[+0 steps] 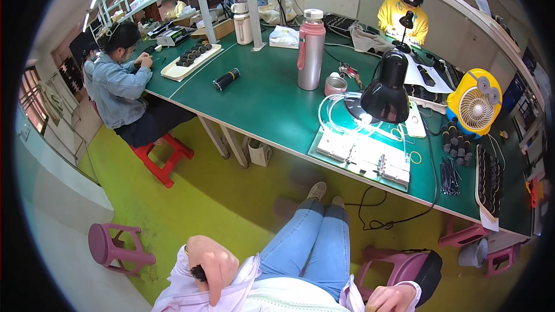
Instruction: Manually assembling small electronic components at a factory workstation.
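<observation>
In the head view, off the near edge of a green table, a person's left hand curls at a lilac jacket, a small dark item against it; whether it is gripped cannot be told. The right hand, also off that edge, bends its fingers, its grip unclear. A black lamp stands on the table.

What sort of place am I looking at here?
Probably a small-parts assembly workshop: a long green workbench, a pale tray holding dark cylindrical parts, and a person in a denim jacket seated at the bench.
</observation>
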Action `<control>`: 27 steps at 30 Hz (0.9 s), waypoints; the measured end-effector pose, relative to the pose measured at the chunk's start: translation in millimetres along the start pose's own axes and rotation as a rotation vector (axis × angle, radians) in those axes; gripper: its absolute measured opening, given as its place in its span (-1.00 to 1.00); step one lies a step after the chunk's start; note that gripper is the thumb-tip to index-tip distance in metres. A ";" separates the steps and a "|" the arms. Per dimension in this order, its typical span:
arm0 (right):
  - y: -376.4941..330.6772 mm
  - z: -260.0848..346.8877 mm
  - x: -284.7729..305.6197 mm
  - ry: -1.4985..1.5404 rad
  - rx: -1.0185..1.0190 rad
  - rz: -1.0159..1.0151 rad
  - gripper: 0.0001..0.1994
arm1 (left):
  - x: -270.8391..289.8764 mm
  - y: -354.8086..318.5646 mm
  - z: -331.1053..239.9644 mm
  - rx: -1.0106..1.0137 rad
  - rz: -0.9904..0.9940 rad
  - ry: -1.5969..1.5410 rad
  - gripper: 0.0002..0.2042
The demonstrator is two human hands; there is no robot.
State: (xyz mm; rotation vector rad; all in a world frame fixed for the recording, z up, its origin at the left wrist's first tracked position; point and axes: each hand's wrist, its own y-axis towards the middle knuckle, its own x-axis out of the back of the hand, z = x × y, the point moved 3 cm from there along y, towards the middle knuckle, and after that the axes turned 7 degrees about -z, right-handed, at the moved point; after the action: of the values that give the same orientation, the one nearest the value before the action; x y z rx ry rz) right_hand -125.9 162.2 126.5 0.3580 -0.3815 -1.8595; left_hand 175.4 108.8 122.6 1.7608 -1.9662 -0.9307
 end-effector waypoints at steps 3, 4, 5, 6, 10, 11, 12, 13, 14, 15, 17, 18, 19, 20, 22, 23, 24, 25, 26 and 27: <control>1.3 4.6 -1.9 -0.120 0.049 -0.011 -0.84 | 1.1 4.1 -6.8 -0.034 -0.058 0.136 -0.85; 2.4 7.8 -1.6 -0.156 0.053 -0.022 -0.84 | -2.7 7.8 -9.6 -0.037 -0.057 0.146 -0.85; 2.0 11.2 -1.9 -0.196 0.050 -0.050 -0.85 | -0.2 13.2 -11.7 -0.079 -0.209 0.231 -0.86; 2.4 16.5 -2.6 -0.206 0.043 -0.054 -0.85 | 0.7 19.3 -14.9 -0.120 -0.360 0.317 -0.87; 15.0 44.9 2.0 -0.419 -0.069 -0.228 -0.87 | 14.5 39.1 -27.6 -0.091 -0.579 0.508 -0.88; 21.1 57.6 3.9 -0.502 -0.076 -0.282 -0.84 | 16.2 45.9 -33.2 -0.049 -0.625 0.576 -0.86; 26.0 68.1 6.0 -0.598 -0.086 -0.354 -0.81 | 21.8 53.6 -35.5 -0.005 -0.652 0.631 -0.84; 33.2 67.8 14.1 -0.586 -0.086 -0.323 -0.81 | 14.9 57.5 -31.0 0.041 -0.715 0.719 -0.82; 45.0 58.4 20.5 -0.567 -0.102 -0.190 -0.83 | 7.4 64.3 -20.6 0.033 -0.744 0.733 -0.82; 51.5 47.3 20.6 -0.560 -0.125 -0.096 -0.83 | 6.2 80.0 -5.4 0.097 -0.608 0.706 -0.81; 62.1 2.8 12.7 -0.282 -0.310 0.095 -0.80 | 3.6 91.6 10.6 0.149 -0.416 0.675 -0.80; 57.8 -16.2 14.5 -0.305 -0.442 0.178 -0.78 | 4.9 87.7 24.0 0.231 -0.399 0.595 -0.82; 52.5 -35.5 19.4 -0.320 -0.573 0.265 -0.74 | 7.3 80.2 37.0 0.316 -0.390 0.519 -0.83; 47.5 -56.3 29.7 -0.283 -0.541 0.139 -0.70 | 8.1 71.4 48.2 0.404 -0.394 0.446 -0.84; 29.6 -95.8 40.0 -0.152 -0.479 -0.291 -0.60 | 22.3 48.3 67.3 0.487 -0.731 0.503 -0.83; 19.4 -111.2 46.0 -0.056 -0.444 -0.578 -0.56 | 36.3 33.8 73.7 0.561 -1.083 0.562 -0.82; 17.1 -120.8 52.6 0.045 -0.336 -0.717 -0.52 | 44.5 28.0 82.2 0.593 -1.080 0.538 -0.82; 12.2 -126.7 53.9 0.149 -0.232 -0.876 -0.48 | 51.8 21.7 90.3 0.560 -1.202 0.605 -0.82; 10.5 -127.7 52.9 0.116 -0.197 -0.942 -0.46 | 51.6 16.0 99.1 0.537 -1.321 0.662 -0.82; 12.0 -124.5 52.4 0.087 -0.172 -1.002 -0.45 | 48.0 17.6 100.9 0.557 -1.335 0.698 -0.80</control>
State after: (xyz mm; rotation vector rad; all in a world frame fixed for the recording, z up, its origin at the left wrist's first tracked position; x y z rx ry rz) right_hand -78.7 98.4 16.5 0.5707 0.0579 -2.8107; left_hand 89.2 87.0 52.8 3.1406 -0.4398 0.1172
